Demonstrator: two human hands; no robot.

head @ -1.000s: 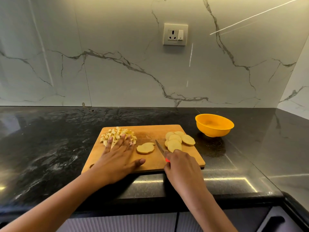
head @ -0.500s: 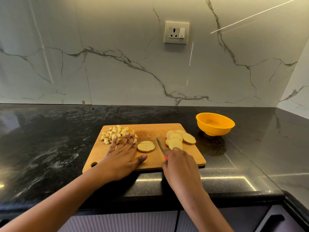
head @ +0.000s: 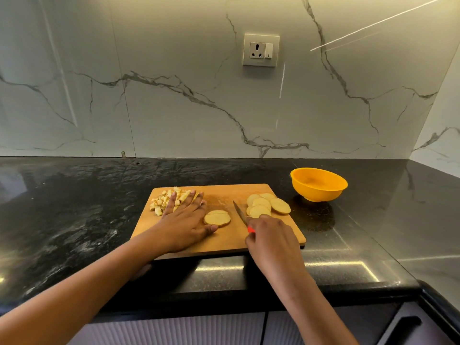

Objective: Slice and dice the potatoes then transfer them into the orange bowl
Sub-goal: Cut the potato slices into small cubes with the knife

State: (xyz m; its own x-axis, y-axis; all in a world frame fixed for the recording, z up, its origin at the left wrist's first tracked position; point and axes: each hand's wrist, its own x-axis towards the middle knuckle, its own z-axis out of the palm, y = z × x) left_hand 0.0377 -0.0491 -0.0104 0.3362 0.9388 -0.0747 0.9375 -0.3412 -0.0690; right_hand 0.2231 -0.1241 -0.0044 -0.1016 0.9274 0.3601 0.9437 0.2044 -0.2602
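Left hand (head: 185, 221) flat, fingers straight against the dice (head: 169, 199), right hand (head: 270, 232) grips knife (head: 239, 210) between slices (head: 267, 204) and stack (head: 217, 217).

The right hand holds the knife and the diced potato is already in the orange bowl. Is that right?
Not quite: the head view shows the diced potato piled on the cutting board by the left hand, not in the orange bowl.

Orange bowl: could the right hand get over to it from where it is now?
Probably yes. The orange bowl stands just right of the cutting board; only low potato slices lie between, though the right hand grips the knife.
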